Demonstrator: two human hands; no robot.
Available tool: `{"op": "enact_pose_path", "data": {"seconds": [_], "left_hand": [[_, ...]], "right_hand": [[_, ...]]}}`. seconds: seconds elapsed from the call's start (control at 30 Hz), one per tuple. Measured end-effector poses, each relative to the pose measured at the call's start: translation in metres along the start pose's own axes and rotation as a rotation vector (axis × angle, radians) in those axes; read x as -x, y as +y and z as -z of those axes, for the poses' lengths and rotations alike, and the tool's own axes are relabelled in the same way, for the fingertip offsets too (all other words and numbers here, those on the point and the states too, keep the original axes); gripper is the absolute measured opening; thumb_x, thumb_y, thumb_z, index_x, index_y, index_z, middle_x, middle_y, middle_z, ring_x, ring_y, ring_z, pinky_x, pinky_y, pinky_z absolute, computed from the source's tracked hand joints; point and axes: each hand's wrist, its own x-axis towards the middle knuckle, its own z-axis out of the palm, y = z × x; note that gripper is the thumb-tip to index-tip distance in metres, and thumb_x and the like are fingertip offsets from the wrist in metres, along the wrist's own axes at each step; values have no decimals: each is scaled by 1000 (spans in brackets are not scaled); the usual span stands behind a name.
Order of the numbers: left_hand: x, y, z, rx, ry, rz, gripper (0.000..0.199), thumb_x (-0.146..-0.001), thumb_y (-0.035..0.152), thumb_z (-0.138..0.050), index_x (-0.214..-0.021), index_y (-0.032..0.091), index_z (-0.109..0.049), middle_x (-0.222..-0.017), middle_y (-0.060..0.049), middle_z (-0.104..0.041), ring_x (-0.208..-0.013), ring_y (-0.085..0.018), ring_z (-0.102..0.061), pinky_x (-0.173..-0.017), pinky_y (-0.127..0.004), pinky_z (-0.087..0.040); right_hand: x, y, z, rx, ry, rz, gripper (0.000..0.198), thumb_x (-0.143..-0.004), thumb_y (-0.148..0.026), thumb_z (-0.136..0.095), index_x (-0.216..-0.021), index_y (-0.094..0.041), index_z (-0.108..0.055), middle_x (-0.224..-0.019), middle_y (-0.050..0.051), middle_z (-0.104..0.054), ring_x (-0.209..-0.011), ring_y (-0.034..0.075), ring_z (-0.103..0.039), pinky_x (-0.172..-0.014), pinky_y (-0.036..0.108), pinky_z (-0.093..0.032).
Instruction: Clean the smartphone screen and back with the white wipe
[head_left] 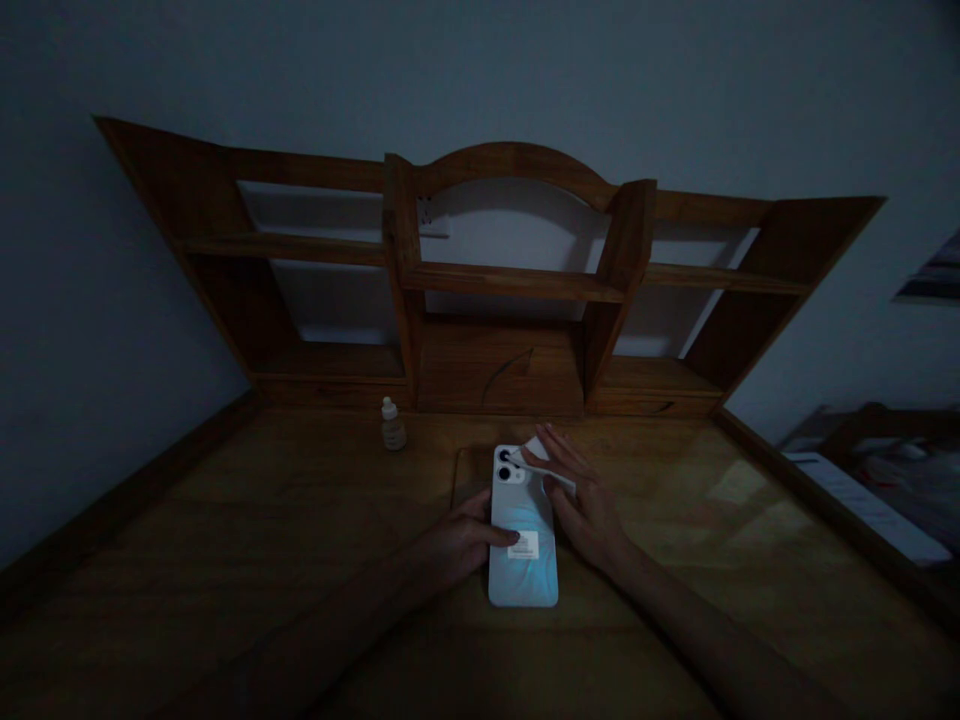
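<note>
A white smartphone (523, 575) lies back side up on the wooden desk, with two large dark camera lenses at its upper left and a small printed label (529, 546) on its back. My left hand (469, 540) grips the phone's left edge, the thumb reaching across to the label. My right hand (581, 500) is at the phone's upper right, closed on a thin white tissue (536, 450) whose pointed corner touches the camera area. Whether it is paper or cloth, I cannot tell. A flat, thin-edged outline (466, 470) shows on the desk behind the phone; its kind is unclear.
A small bottle (392, 428) with a white cap stands left of the phone. Along the back of the desk (300, 520) rises a wooden shelf unit (510, 285) with a thin dark cord (499, 372). A wall socket (426, 210) shows behind it. The room is dim.
</note>
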Motion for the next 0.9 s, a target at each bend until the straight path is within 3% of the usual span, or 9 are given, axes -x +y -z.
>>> {"op": "enact_pose_path", "data": {"seconds": [0.3, 0.53, 0.8, 0.9], "left_hand": [[1, 1, -2, 36, -6, 3, 58, -61, -3, -72, -115, 12, -56, -113, -13, -61, -109, -29, -58, -96, -42, -43], [1, -3, 2, 21, -89, -46, 52, -67, -1, -71, -115, 15, -58, -113, -10, -61, -111, -29, -57, -95, -40, -43], [1, -1, 0, 14, -29, -23, 44, -61, -2, -71, -102, 13, -62, -100, -8, -65, -98, -24, -61, -89, -34, -44], [2, 0, -3, 32, -50, -33, 48, -62, -2, -71, -107, 14, -61, -101, -7, -65, -101, -25, -60, -87, -32, -44]], "right_hand": [[-2, -7, -1, 147, -112, 84, 47, -101, -26, -37, -147, -24, -38, -157, 4, -18, -145, 27, -10, -117, 58, -14], [-1, -13, 0, 180, -80, 225, 50, -92, -17, -41, -142, -21, -45, -155, 8, -23, -143, 28, -19, -115, 59, -18], [1, -17, -2, 172, -66, 317, 50, -87, -16, -47, -136, -22, -47, -152, 9, -31, -141, 29, -26, -113, 62, -22], [2, -16, -4, 158, -77, 327, 50, -86, -16, -48, -136, -22, -47, -152, 9, -31, -141, 30, -27, -113, 63, -21]]}}
